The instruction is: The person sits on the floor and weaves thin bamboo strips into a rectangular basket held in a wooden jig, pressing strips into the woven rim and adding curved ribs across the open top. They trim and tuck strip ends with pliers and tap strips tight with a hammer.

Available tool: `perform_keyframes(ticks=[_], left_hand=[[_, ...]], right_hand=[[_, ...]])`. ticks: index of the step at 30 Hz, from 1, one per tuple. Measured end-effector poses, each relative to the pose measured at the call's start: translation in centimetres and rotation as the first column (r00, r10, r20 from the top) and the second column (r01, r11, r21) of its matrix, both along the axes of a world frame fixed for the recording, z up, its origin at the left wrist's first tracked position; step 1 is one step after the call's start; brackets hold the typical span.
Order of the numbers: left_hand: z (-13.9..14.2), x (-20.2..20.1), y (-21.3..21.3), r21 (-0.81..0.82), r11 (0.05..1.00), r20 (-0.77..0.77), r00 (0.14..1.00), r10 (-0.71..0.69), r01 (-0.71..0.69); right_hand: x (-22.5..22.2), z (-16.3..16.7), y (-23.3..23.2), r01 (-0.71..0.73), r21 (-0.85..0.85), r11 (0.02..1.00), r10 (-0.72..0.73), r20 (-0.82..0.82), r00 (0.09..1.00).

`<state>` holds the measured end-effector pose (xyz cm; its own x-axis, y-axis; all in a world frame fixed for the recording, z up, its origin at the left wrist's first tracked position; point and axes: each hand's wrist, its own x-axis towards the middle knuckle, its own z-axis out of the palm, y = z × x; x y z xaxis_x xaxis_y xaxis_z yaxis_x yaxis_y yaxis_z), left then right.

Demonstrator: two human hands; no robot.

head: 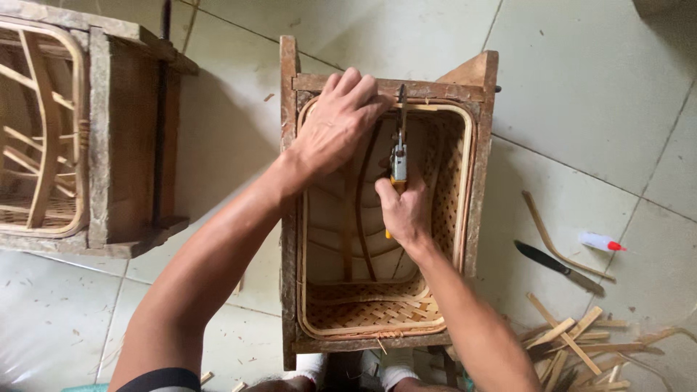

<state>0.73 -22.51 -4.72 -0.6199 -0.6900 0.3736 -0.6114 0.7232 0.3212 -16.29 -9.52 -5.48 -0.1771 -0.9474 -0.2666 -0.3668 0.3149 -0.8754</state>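
Left hand (335,123): fingers curled over far basket rim (435,107).
Right hand (405,210): closed around yellow-handled pruning shears (398,149).
Shears axis: pointing away, toward far rim; tip just beside left fingers.
Woven basket (374,312): inside wooden frame (289,181).

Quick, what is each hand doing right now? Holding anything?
Left hand: fingers curled over the far rim of the woven basket, gripping it.
Right hand: closed around a yellow-handled cutting tool, its tip up at the rim.
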Motion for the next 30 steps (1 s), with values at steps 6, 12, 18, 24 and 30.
perform_keyframes(ticks=[6,12,18,24,30], left_hand=[[0.3,0.5,0.1,0.007,0.999,-0.050,0.998,-0.035,0.035],[0.1,0.2,0.1,-0.130,0.992,0.009,1.000,0.008,-0.007],[1.1,0.5,0.7,-0.051,0.997,0.136,0.990,-0.047,0.055],[2.0,-0.2,1.0,-0.153,0.988,0.338,0.941,0.017,0.038],[2.1,-0.3,0.9,-0.052,0.996,0.032,0.997,-0.069,0.071]], right_hand=[[0.3,0.9,0.5,0.106,0.035,0.994,-0.109,0.098,0.989],[-11.3,7.6,1.5,0.237,-0.286,0.929,-0.229,0.060,0.972],[-23.2,0.8,2.4,0.170,0.010,0.985,-0.113,-0.709,0.696],[-22.7,-5.5,4.5,0.167,0.125,0.978,0.005,-0.812,0.583],[-21.1,-0.2,1.4,0.110,-0.125,0.986,-0.166,-0.707,0.688]])
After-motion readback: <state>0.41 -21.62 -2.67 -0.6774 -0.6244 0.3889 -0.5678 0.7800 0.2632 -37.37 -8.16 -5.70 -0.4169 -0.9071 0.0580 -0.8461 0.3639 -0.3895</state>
